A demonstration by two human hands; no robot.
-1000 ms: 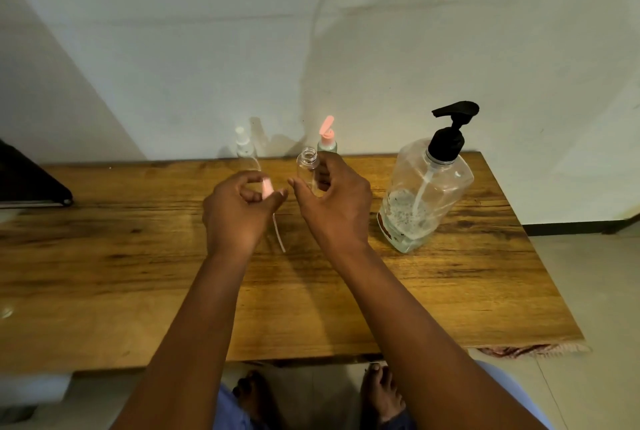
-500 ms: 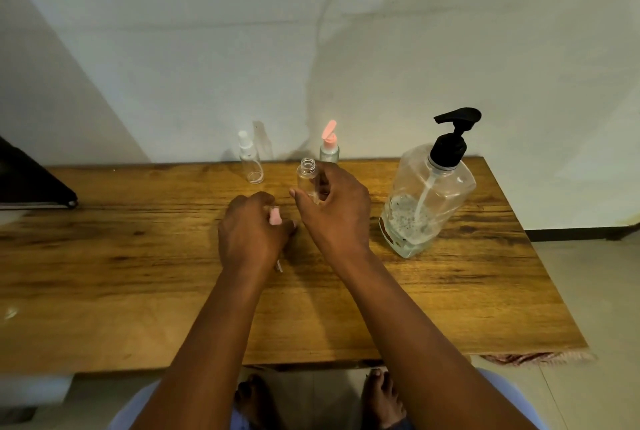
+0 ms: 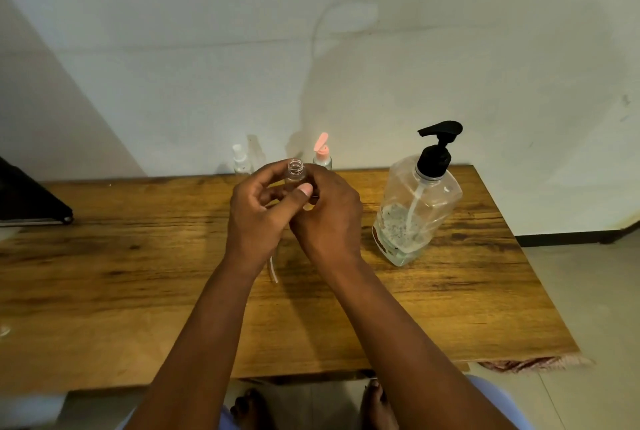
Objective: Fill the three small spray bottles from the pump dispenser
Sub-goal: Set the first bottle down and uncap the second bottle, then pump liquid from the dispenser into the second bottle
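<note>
Against the pale wall, above the wooden table (image 3: 104, 291), both hands now grip the uncapped clear small spray bottle (image 3: 295, 173), the left hand (image 3: 258, 211) having set down its pink sprayer, beside the clear black-topped pump dispenser (image 3: 415, 207), ready for filling.
</note>
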